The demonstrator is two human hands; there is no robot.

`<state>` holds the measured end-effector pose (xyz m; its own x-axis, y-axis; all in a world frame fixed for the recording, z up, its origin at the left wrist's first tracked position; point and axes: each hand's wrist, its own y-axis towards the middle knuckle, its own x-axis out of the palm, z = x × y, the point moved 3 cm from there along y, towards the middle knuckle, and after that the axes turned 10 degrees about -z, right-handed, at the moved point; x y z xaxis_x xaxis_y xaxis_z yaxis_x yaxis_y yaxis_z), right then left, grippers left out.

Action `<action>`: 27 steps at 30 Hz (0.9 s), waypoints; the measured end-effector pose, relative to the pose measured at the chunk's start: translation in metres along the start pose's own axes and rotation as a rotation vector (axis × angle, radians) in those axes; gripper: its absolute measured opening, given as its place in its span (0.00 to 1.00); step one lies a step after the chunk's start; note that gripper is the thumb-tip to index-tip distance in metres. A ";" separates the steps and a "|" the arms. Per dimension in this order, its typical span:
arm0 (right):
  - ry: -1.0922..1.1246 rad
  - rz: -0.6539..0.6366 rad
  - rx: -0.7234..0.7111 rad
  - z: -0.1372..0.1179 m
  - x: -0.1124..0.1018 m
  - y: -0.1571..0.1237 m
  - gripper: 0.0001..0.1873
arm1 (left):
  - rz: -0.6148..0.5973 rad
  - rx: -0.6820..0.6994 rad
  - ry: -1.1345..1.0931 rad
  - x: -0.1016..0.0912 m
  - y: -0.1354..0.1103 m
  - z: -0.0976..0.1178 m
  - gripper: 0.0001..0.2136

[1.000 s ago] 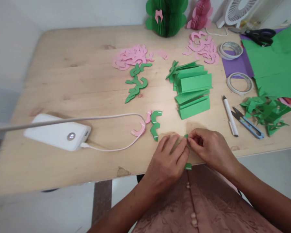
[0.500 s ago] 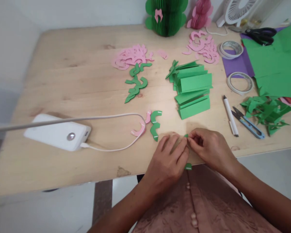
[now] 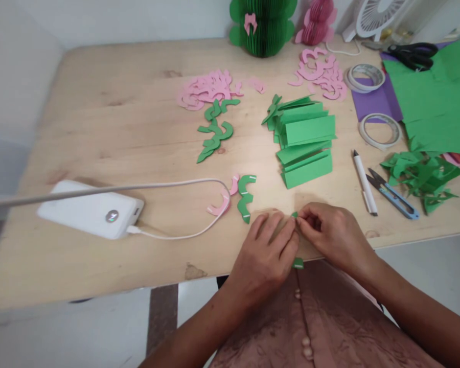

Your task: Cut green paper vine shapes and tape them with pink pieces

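Note:
My left hand [image 3: 269, 246] lies palm down near the table's front edge, fingers stretched out. It covers most of a green paper cutout [image 3: 298, 263], whose lower end with a white strip pokes out beside the palm. At the fingertips another bit of green shows, and there my right hand [image 3: 331, 230] pinches it between thumb and forefinger. Just left of my hands is a curved green cutout [image 3: 244, 199] with short white strips of tape. Two pink cutouts, one of them a pink curve [image 3: 219, 205], lie beside it.
A white power bank [image 3: 95, 209] with a looping cable sits at left. Folded green strips [image 3: 306, 138], a pink cutout pile [image 3: 209, 89] and green cutouts [image 3: 214, 135] lie beyond. At right are a pen [image 3: 364, 183], blue snips [image 3: 394, 197], tape rolls [image 3: 380, 130] and black-handled scissors [image 3: 414, 53].

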<state>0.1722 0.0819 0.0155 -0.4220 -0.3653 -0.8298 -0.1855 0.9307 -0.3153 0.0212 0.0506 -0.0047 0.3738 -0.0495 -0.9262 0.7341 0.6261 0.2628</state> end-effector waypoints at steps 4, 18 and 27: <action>0.015 -0.014 0.008 0.000 -0.001 0.000 0.07 | 0.007 -0.004 0.006 0.000 0.001 0.000 0.10; 0.025 -0.025 0.015 0.000 -0.001 0.000 0.07 | -0.003 -0.015 -0.012 -0.002 0.004 -0.001 0.09; 0.053 -0.029 -0.007 -0.001 -0.004 -0.001 0.12 | -0.017 -0.019 -0.014 -0.001 0.003 -0.001 0.09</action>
<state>0.1735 0.0821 0.0195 -0.4628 -0.3931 -0.7945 -0.2042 0.9195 -0.3360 0.0225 0.0533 -0.0033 0.3694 -0.0709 -0.9266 0.7294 0.6400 0.2418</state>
